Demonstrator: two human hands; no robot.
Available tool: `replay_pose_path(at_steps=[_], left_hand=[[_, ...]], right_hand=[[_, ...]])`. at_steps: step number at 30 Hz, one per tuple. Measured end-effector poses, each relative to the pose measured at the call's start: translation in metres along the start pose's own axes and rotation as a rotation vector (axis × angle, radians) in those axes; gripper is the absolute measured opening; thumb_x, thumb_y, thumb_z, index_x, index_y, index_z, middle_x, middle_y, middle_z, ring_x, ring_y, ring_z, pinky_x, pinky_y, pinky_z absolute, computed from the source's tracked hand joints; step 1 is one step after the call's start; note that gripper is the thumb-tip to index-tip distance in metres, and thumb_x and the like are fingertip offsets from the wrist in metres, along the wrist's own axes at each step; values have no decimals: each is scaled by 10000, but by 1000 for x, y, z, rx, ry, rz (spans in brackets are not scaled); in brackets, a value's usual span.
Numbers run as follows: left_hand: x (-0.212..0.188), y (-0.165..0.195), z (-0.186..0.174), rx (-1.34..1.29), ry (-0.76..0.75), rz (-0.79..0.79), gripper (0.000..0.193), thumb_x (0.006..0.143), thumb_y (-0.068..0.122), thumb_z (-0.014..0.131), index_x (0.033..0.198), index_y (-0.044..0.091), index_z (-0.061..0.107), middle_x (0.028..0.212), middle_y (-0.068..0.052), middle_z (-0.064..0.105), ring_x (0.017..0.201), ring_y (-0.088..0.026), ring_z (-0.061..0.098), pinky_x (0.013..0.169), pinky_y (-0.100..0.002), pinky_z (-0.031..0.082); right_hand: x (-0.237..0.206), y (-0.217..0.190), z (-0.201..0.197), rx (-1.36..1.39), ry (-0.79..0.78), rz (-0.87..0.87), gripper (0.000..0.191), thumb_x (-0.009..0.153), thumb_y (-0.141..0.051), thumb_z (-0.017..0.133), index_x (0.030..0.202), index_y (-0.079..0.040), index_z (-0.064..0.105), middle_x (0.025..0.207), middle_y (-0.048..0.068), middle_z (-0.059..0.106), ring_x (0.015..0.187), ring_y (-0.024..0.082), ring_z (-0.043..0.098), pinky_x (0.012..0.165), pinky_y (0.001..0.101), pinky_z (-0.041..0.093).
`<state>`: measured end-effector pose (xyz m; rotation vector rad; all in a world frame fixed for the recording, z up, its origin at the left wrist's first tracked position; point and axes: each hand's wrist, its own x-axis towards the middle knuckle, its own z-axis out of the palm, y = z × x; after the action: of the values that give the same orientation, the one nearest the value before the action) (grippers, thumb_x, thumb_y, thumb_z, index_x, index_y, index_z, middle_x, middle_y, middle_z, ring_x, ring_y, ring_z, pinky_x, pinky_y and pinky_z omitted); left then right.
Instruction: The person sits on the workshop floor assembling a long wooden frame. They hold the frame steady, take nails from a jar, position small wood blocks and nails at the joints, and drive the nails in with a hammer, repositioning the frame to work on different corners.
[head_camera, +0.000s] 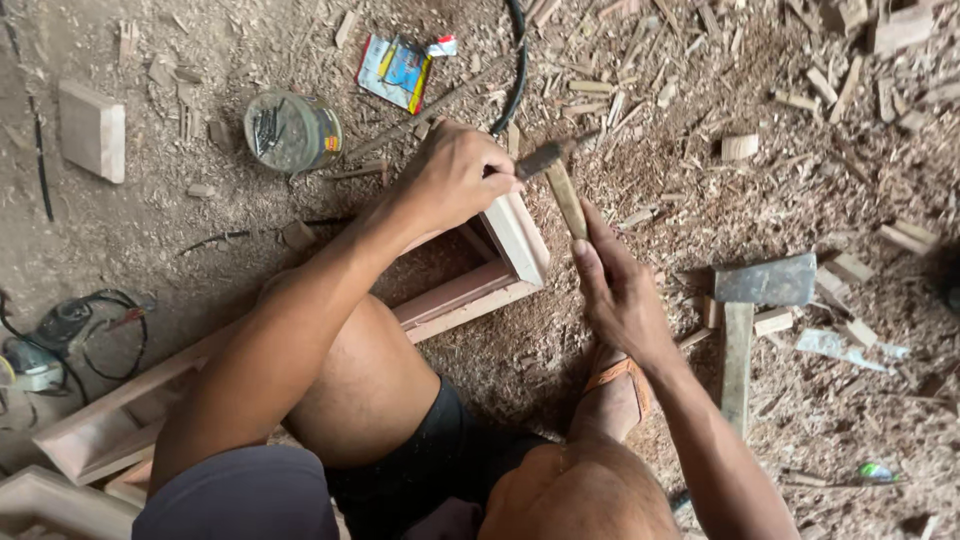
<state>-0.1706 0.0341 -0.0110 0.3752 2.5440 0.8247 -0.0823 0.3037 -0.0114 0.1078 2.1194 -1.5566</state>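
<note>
while the left hand (455, 180) presses closed on the wooden frame (515, 240) corner, the right hand (615, 290) grips a hammer (560, 175) raised, frame joined, nailing seemingly unfinished.

A woodworking shop with the work done on the ground: the dirt floor (150, 240) is carpeted with sawdust, shavings and offcut sticks (700, 120), thickest at the right. A moulded wooden frame (500, 270) lies among them, more frame pieces (90, 440) stacked at the lower left beside a squared wood block (92, 130). A clear tub of nails (292, 130), a heavy hammer with a wooden handle (745, 320) and a corded power tool (40, 350) sit close by, with a black cable (518, 70) trailing across the litter.
</note>
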Motion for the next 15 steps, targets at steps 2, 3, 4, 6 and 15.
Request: replay_pose_path(at_steps=[2, 3, 4, 6, 15], left_hand=[[-4, 1, -5, -74, 79, 60, 128, 926, 177, 734, 869, 85, 803, 772, -100, 755, 668, -223, 672, 775, -462, 531], [-10, 5, -7, -114, 119, 82, 126, 931, 173, 734, 897, 73, 803, 790, -110, 757, 671, -220, 675, 763, -477, 537], [-19, 10, -10, -114, 116, 1, 196, 956, 202, 695, 1067, 45, 730, 919, -133, 745, 754, -232, 683, 796, -469, 558], [-39, 24, -15, -113, 109, -154, 484, 1007, 259, 615, 1407, -13, 585, 1176, -178, 719, 920, -255, 700, 864, -453, 599], [-116, 88, 24, 322, -80, -743, 1545, 505, 564, 934, 1545, -122, 20, 1648, -383, 85, 1540, -520, 79, 1188, -558, -20]], right_hand=[[-2, 1, 2, -100, -36, -41, 521, 1077, -288, 486, 1563, -107, 443, 701, 49, 661, 463, 76, 483, 358, 257, 421], [-2, 1, 2, -104, 9, -90, 511, 1092, -289, 488, 1563, -96, 445, 738, 37, 678, 481, 65, 501, 360, 254, 428], [-3, 0, 1, -110, 48, -142, 503, 1107, -290, 490, 1563, -85, 447, 775, 25, 694, 499, 54, 519, 363, 250, 434], [-3, -1, -2, -183, 107, -198, 506, 1105, -269, 512, 1561, -68, 428, 725, 15, 682, 439, 35, 527, 326, 236, 442], [-3, -47, -3, -709, 155, -846, 478, 1087, -233, 701, 1526, -227, 510, 670, 2, 614, 430, 59, 409, 330, 272, 304]])
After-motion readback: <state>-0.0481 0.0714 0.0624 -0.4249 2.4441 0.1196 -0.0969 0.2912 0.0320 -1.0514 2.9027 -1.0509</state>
